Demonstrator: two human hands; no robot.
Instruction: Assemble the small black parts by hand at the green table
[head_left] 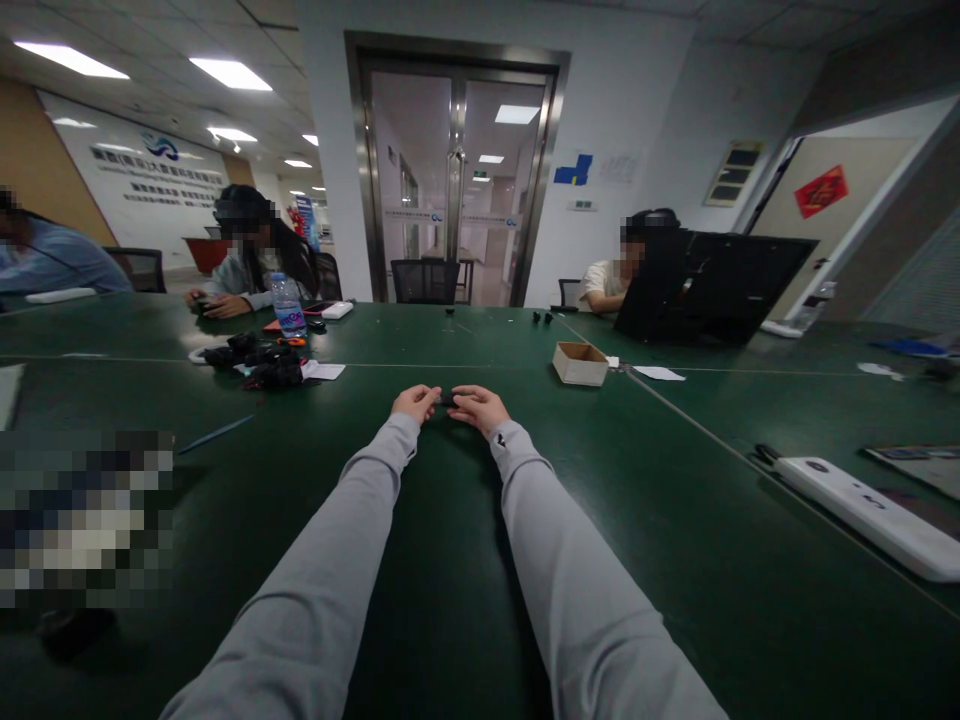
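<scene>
Hands: my left hand (415,402) and right hand (478,405) met on a small black part (448,400), fingers pinched on its ends.
Place: left of the cardboard box (580,363).
Progress: I judged the work mid-way; part unreleased.

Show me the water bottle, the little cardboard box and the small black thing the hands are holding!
water bottle (287,305), head view, on its label.
cardboard box (579,371), head view, on its front wall.
small black thing (447,400), head view, on the bit showing between both hands.
</scene>
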